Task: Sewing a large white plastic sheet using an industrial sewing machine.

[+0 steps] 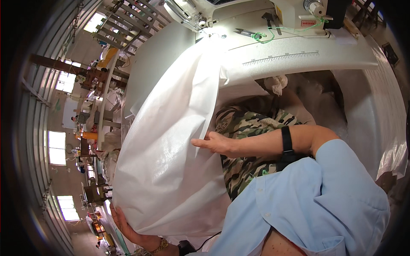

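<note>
A large white woven-plastic sheet (166, 149) hangs in folds from the table towards me. Its narrow far end lies by the needle area of a white sewing machine (188, 15). My right hand (215, 144) is closed on the sheet's right edge, one digit over its front and the other fingers partly hidden. At the sheet's lower left, my left hand (124, 224) holds the outer edge, its fingertips partly hidden by the material. Thread snips (244, 33) lie on the machine bed beside a loose green thread (267, 40).
The pale worktable (299, 59) has a ruler scale along its near edge. Camouflage cloth (245, 128) covers my lap. More white sheeting (367, 102) hangs at the right. Slatted wood (132, 19) and cluttered benches (102, 94) stand to the left.
</note>
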A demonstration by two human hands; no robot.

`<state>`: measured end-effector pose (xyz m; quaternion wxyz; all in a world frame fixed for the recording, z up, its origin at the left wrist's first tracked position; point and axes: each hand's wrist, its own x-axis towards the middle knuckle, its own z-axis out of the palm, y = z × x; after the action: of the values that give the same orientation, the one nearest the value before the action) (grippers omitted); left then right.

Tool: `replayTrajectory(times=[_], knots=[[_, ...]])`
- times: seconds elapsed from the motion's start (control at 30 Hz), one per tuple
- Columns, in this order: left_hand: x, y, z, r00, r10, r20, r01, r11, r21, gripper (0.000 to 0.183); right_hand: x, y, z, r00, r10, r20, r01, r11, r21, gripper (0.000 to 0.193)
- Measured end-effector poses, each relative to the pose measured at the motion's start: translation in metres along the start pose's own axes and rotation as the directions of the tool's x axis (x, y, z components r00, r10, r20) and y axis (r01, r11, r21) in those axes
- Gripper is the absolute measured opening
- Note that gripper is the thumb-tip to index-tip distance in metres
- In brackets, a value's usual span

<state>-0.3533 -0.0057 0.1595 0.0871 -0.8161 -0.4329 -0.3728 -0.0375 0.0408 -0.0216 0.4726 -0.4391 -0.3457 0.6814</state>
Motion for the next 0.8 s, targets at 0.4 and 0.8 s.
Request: replayTrajectory(times=[0.4,0.8], knots=[[0.057,-0.126,0.024,0.935,-0.327,0.135,0.353,0.892,-0.283,0.034,-0.043,-0.014,0.005,0.901,-0.389,0.193,0.386,0.921,0.054,0.036],[0.084,0.043,0.151,0.691,0.27,0.67,0.348,0.688,-0.637,0.027,-0.063,-0.009,0.038,0.856,-0.472,0.212,0.514,0.729,-0.452,0.043]])
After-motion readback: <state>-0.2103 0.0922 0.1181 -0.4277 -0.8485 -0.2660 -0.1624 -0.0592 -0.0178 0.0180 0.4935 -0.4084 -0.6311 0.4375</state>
